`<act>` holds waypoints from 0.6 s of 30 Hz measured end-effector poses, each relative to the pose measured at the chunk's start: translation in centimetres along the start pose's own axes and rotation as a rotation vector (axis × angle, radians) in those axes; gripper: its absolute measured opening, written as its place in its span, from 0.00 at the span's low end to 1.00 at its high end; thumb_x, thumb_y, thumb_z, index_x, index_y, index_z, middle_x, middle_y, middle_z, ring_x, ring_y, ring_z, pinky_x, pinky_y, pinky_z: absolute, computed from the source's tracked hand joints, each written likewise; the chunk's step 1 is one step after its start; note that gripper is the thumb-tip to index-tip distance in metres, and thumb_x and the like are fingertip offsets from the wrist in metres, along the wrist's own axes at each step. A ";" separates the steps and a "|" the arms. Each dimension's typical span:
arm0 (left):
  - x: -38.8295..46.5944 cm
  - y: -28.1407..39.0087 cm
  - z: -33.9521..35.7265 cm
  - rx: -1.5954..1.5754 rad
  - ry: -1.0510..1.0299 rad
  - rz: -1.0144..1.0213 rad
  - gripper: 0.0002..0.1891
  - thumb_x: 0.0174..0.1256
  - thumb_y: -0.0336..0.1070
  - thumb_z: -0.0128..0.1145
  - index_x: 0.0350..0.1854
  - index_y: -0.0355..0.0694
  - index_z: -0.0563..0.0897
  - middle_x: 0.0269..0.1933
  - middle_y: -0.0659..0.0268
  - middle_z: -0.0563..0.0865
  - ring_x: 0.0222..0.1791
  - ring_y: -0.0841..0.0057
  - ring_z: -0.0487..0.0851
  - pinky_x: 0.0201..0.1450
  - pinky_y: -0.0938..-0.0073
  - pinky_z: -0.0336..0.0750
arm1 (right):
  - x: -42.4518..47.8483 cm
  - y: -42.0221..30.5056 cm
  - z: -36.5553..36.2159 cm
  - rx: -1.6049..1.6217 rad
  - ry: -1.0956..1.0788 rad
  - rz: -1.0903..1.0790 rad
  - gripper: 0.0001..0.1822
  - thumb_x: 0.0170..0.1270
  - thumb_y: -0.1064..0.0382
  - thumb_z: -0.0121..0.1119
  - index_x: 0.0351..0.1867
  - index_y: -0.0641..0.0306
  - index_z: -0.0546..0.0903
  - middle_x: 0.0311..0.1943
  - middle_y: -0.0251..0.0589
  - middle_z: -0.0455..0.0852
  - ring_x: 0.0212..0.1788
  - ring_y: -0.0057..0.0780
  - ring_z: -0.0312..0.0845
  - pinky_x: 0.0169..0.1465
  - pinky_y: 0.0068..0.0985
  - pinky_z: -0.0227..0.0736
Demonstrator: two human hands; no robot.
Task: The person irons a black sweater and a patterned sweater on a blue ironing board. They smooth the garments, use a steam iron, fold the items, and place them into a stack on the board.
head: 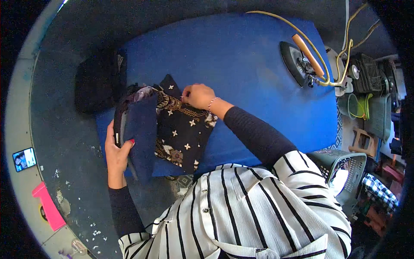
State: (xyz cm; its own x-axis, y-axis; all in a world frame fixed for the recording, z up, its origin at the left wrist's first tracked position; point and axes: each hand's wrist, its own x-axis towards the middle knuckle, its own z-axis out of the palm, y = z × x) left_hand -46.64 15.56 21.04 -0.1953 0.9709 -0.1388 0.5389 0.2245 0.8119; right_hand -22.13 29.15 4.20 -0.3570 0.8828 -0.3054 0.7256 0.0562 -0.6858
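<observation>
My left hand [118, 157] grips the left edge of a folded navy cloth [141, 129], thumb on top and the other fingers largely hidden beneath. A black batik-patterned cloth [181, 131] with white flowers and brown-gold bands lies against the navy cloth's right side. At its upper edge, my right hand [198, 96] has its fingers curled and pinches the fabric. A pointed corner of the dark cloth sticks up just left of that hand. Both cloths rest on the blue padded ironing table [233, 58]; whether they are one garment is unclear.
An iron [300, 63] with a wooden handle stands at the table's far right, a yellow hose [291, 23] attached. Dark folded fabric [97, 84] lies at the left. A grey plastic basket [349, 162] with cloth stands right. A phone [25, 159] lies on the left ledge.
</observation>
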 end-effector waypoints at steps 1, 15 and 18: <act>0.0 0.1 -0.2 -0.037 -0.014 -0.048 0.38 0.46 0.25 0.58 0.67 0.31 0.68 0.58 0.58 0.79 0.57 0.70 0.77 0.63 0.74 0.67 | 0.4 -0.4 0.0 0.005 -0.059 0.017 0.14 0.61 0.46 0.61 0.41 0.47 0.87 0.42 0.46 0.88 0.50 0.45 0.84 0.52 0.42 0.78; -0.4 -0.2 0.0 0.028 0.007 0.074 0.38 0.45 0.25 0.59 0.67 0.32 0.69 0.59 0.58 0.78 0.59 0.70 0.76 0.65 0.73 0.66 | 3.4 -1.1 1.9 0.699 0.068 0.263 0.11 0.56 0.57 0.68 0.38 0.59 0.82 0.35 0.44 0.87 0.43 0.38 0.85 0.46 0.36 0.77; -0.3 0.0 -0.2 0.061 0.007 0.052 0.38 0.45 0.26 0.59 0.67 0.32 0.68 0.58 0.57 0.79 0.58 0.70 0.77 0.65 0.73 0.66 | 4.5 0.7 2.6 0.971 0.295 0.225 0.13 0.59 0.67 0.63 0.46 0.58 0.79 0.36 0.41 0.84 0.39 0.31 0.81 0.41 0.30 0.77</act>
State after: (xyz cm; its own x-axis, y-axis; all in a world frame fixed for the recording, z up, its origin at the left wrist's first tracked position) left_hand -46.76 15.22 21.20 -0.1711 0.9808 -0.0934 0.5976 0.1787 0.7816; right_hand -24.74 31.93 0.65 -0.0189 0.9127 -0.4083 -0.0752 -0.4085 -0.9097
